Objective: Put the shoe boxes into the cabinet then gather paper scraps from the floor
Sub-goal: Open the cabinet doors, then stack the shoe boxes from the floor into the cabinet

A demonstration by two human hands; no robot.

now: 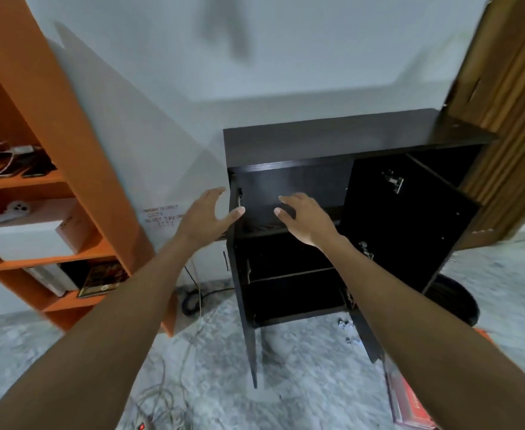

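Note:
A dark brown cabinet [357,136] stands against the white wall with both doors swung open. Its top shelf holds a dark box-like shape that I cannot make out clearly. My left hand [206,215] reaches out with spread fingers at the cabinet's left front edge, holding nothing. My right hand [304,217] stretches with relaxed fingers in front of the upper shelf, also holding nothing. An orange-red shoe box [410,401] lies on the floor at the lower right, partly behind my right arm. Small white paper scraps [346,328] lie on the floor by the right door's foot.
An orange shelf unit [78,144] with boxes, books and cables leans at the left. Cables [192,302] and a power strip trail over the grey marbled floor. A black round bin [453,297] sits behind the open right door [407,218]. A wooden door frame rises at the right.

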